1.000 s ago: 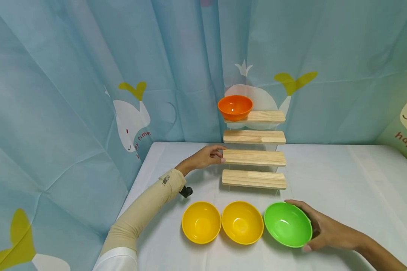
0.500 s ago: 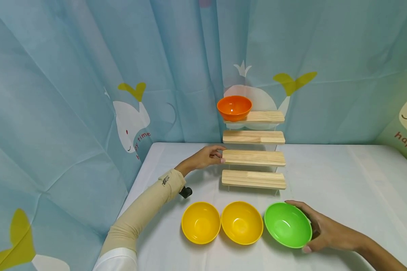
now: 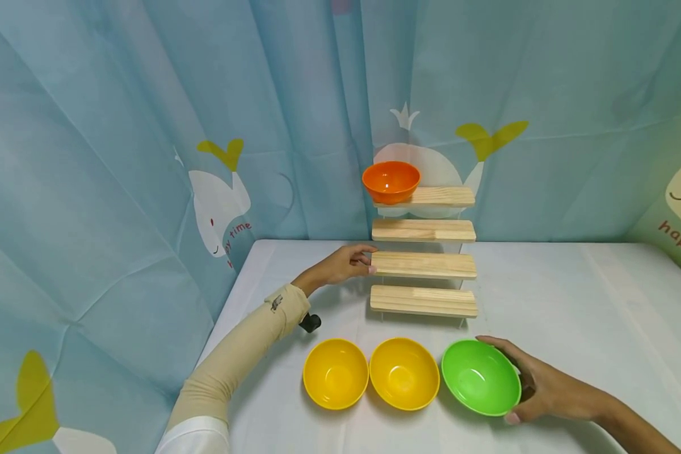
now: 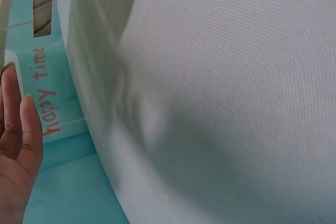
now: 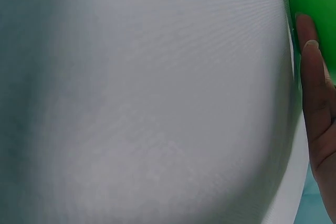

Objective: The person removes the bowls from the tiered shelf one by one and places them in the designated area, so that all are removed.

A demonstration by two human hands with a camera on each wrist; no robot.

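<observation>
1. Your left hand (image 3: 336,265) grips the left end of the rack (image 3: 425,265) at the 3rd board from the top, thumb at the front edge, forefinger at the back corner.
2. Your right hand (image 3: 547,388) is clamped round the right side of the green bowl (image 3: 480,378), thumb by the near rim, fingers towards the far side. Whether its base sits flat on the tablecloth (image 3: 570,309), you cannot tell.
3. Left of your right fingers, across the green bowl, sit a yellow bowl (image 3: 405,374) and a 2nd yellow bowl (image 3: 336,374); all 3 rims are touching or nearly so.
4. Above and beyond your left fingers, an orange bowl (image 3: 391,182) stands on the top board, overhanging its left edge.
5. Rightward from your left fingers, 4 boards step up away from you; a narrow strip of tablecloth separates the lowest board from the bowls.
6. Right of your right fingers, the tablecloth spreads wide, giving room sideways; beyond your left fingertips, its back edge meets the curtain (image 3: 295,113).
</observation>
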